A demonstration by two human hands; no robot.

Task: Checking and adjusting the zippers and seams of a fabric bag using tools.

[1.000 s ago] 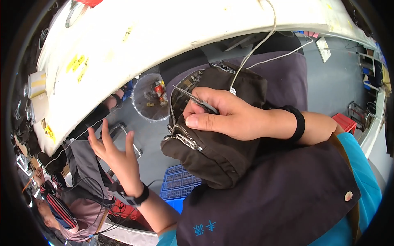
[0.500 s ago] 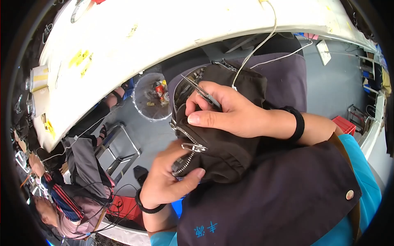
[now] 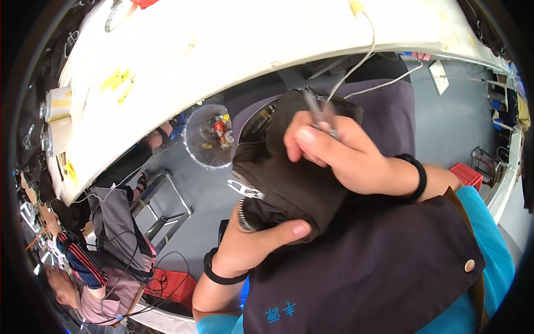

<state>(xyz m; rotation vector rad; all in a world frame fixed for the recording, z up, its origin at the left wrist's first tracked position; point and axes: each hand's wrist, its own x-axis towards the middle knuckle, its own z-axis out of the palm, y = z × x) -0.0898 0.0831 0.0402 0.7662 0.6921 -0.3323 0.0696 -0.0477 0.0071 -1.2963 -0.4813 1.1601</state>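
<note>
Left grip (image 3: 250,242) clamped on a dark brown fabric bag (image 3: 303,181), thumb flat on its near side, other fingers out of sight around the bag's left end. Right grip (image 3: 345,153) closed on slim silver metal snips (image 3: 315,107), tips pointing away from the body and a bit left; snips are motion-blurred, can't tell if their blades are apart. Bag lies between the two grips, ahead and right of the left one, under and left of the right one; can't tell if the right grip touches it. Shiny silver zip pull (image 3: 247,191) just ahead of the left grip, toothed silver zip (image 3: 241,214) curving down right beside that hand. Second, wider opening gapes in the bag left of the right grip. Thin white cord (image 3: 371,42) runs from the long white worktop (image 3: 167,72), well ahead of both grips, and drops out of sight behind the snips. Purple-grey cloth (image 3: 389,117) ahead and right of the right grip. Round clear-lined bin (image 3: 192,142) with a red can (image 3: 219,127) inside, ahead and left of the left grip. Silver metal frame (image 3: 172,217) left of that grip, red plastic crate (image 3: 181,286) lower left, another person's dark striped sleeve (image 3: 80,261) farther left
</note>
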